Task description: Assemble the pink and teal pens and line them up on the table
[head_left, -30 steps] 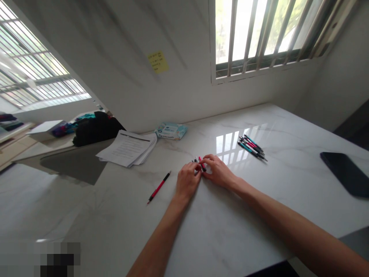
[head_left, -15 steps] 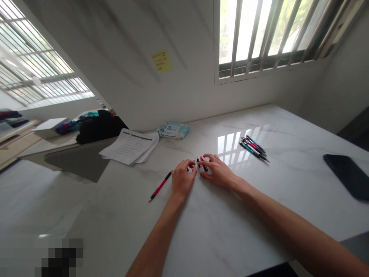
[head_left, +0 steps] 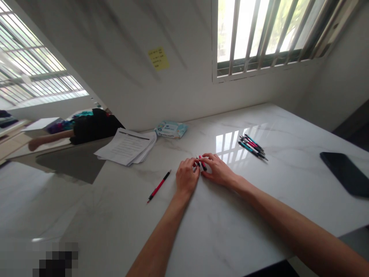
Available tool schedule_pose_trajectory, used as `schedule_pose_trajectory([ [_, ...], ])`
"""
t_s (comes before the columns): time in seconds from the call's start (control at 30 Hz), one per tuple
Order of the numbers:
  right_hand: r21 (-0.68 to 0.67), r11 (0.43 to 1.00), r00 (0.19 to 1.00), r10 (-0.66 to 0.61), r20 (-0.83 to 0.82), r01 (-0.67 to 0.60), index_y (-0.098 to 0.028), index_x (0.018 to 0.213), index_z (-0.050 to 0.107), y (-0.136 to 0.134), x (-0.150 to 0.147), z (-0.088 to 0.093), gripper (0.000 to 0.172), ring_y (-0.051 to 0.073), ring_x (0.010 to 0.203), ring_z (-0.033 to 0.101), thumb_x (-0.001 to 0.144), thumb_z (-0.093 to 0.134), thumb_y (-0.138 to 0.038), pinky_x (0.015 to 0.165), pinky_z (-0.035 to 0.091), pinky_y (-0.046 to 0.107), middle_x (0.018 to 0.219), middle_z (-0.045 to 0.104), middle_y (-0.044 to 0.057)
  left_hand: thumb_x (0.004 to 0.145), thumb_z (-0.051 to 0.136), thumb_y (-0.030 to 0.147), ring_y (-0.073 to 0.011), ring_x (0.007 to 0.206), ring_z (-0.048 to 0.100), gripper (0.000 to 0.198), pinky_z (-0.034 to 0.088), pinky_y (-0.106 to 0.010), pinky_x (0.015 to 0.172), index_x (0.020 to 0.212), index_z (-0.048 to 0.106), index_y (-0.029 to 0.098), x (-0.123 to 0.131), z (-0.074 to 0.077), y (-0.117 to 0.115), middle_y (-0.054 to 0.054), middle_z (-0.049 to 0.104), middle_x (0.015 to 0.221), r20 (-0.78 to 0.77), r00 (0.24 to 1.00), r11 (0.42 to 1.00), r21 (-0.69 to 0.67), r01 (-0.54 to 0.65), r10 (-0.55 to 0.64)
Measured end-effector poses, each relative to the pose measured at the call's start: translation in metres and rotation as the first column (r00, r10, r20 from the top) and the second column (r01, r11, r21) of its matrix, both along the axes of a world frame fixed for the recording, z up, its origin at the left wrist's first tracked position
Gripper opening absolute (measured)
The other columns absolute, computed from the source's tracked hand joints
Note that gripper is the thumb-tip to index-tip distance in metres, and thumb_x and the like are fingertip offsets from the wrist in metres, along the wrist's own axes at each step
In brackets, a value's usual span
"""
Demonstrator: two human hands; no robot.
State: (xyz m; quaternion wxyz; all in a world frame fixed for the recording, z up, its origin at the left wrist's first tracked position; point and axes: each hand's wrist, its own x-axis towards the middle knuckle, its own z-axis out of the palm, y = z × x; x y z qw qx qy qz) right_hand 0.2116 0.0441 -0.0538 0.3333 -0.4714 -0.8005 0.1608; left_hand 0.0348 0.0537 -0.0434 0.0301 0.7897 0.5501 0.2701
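In the head view, a small bunch of black and red pens (head_left: 201,163) is pinched between the left hand (head_left: 187,179) and the right hand (head_left: 218,171), the fingers (head_left: 209,156) of both being closed on it just above the white marble surface (head_left: 230,231). A single red pen (head_left: 159,186) lies to the left, and a group of teal and red pens (head_left: 252,148) lies to the right. Light fingertip contact is judged suitable for keeping these slim barrels aligned.

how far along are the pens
Looks done: a bunch of teal and red pens lies together at the far right. In hand: black and red pens held between the left hand and right hand. Left: one red pen lies apart on the marble tabletop.
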Motion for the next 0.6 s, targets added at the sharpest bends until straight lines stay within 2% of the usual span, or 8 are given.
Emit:
schedule_pose_trajectory([
  [0.27,-0.012,1.0,0.999,-0.008,-0.038,0.008,-0.02,0.138,0.063,0.002,0.004,-0.002,0.051,0.027,0.123,0.058,0.087,0.07,-0.018,0.11,0.047,0.044,0.133,0.062,0.014,0.092,0.066,0.024,-0.0242,0.091,0.062,0.012,0.047,-0.035,0.083,0.103,0.069,0.024,-0.008,0.004,0.0,-0.003,0.07,0.093,0.031,0.999,1.0,-0.011,0.025,-0.025],
  [0.37,-0.02,1.0,0.999,-0.009,-0.044,0.008,-0.02,0.137,0.064,0.002,0.006,-0.003,0.05,0.026,0.119,0.059,0.088,0.073,-0.024,0.107,0.048,0.043,0.129,0.064,0.014,0.093,0.063,0.027,-0.023,0.088,0.062,0.013,0.047,-0.035,0.084,0.104,0.07,0.023,-0.02,0.006,0.005,-0.004,0.07,0.094,0.079,0.996,0.999,0.006,-0.035,0.034],
  [0.43,-0.032,0.999,0.999,-0.026,-0.039,0.025,-0.02,0.134,0.066,0.001,0.006,-0.002,0.044,0.026,0.113,0.061,0.09,0.073,-0.025,0.103,0.05,0.04,0.123,0.066,0.013,0.094,0.06,0.022,-0.0222,0.087,0.062,0.018,0.048,-0.035,0.086,0.108,0.071,0.023,-0.026,0.006,0.01,-0.004,0.071,0.095,0.105,0.992,0.998,0.003,-0.064,0.064],
  [0.6,-0.055,0.997,0.998,-0.052,0.02,0.053,-0.021,0.12,0.074,0.001,0.005,0.001,0.027,0.024,0.103,0.063,0.094,0.069,-0.022,0.094,0.051,0.036,0.109,0.07,0.011,0.096,0.053,0.017,-0.0226,0.102,0.064,0.034,0.048,-0.036,0.097,0.124,0.071,0.024,-0.031,0.0,0.02,-0.005,0.074,0.112,0.136,0.99,0.998,-0.054,0.045,-0.037],
])
